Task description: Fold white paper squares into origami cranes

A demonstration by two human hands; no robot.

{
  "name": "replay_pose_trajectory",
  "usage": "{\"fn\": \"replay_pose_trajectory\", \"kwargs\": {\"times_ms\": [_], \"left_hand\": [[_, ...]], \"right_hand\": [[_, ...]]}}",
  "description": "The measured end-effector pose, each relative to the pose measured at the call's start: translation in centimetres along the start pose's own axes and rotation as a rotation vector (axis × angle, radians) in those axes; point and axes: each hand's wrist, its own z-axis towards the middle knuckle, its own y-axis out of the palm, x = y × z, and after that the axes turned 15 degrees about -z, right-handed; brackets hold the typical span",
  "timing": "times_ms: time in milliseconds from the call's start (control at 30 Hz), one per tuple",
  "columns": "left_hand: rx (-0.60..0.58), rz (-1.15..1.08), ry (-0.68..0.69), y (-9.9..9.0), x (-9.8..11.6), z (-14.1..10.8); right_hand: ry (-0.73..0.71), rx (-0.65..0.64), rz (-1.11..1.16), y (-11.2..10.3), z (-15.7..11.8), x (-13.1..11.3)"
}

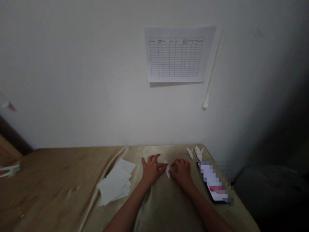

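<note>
Left hand (pixel 152 170) over cloth (pixel 166 203), wall (pixel 84 80) beyond

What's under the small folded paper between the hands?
Gold cloth shows around the folded paper; whatever lies directly beneath is covered. The left hand hides part of the paper itself.

We can read no text, label, brand, number or sign with certainty. On the wall (pixel 72 71) we record a paper sheet (pixel 177 56) printed with a ruled table; its top row (pixel 176 41) carries small dark characters, too small and blurred for us to make out. On the phone (pixel 214 183) we note a lit screen, largely pixelated, its content illegible to us.
</note>
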Motion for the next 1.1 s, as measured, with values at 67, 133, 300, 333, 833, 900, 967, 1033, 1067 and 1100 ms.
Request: {"fn": "replay_pose_trajectory", "kwargs": {"times_ms": [67, 133, 300, 333, 833, 900, 967, 1033, 1067, 1100], "left_hand": [[0.017, 0.01, -0.009, 0.1, -0.1, 0.1], [0.032, 0.017, -0.018, 0.2, -0.2, 0.3], [0.031, 0.006, -0.051, 0.2, -0.3, 1.0], [0.029, 0.0, -0.06, 0.1, -0.3, 1.2], [0.008, 0.016, -0.104, -0.3, 1.1, 1.9], [-0.001, 0.003, -0.096, -0.3, 1.0, 1.9], [-0.013, -0.011, -0.098, -0.3, 0.9, 2.0], [-0.024, -0.019, -0.105, -0.4, 0.9, 2.1], [-0.03, -0.018, -0.11, -0.5, 1.0, 2.1], [-0.035, -0.013, -0.113, -0.6, 1.0, 2.2]], "right_hand": [[-0.004, 0.004, -0.009, 0.0, 0.0, 0.0], [-0.007, 0.01, -0.012, 0.0, 0.0, 0.0], [-0.006, 0.0, -0.013, 0.0, -0.1, 0.1], [-0.003, -0.003, -0.011, 0.0, -0.1, 0.1], [0.086, 0.1, 0.163, 0.7, 0.1, 0.6], [0.101, 0.118, 0.2, 0.7, 0.3, 0.8], [0.113, 0.128, 0.218, 0.6, 0.3, 0.9], [0.121, 0.133, 0.222, 0.6, 0.3, 0.9], [0.124, 0.135, 0.223, 0.6, 0.3, 0.9], [0.128, 0.137, 0.225, 0.6, 0.2, 0.9]]}}
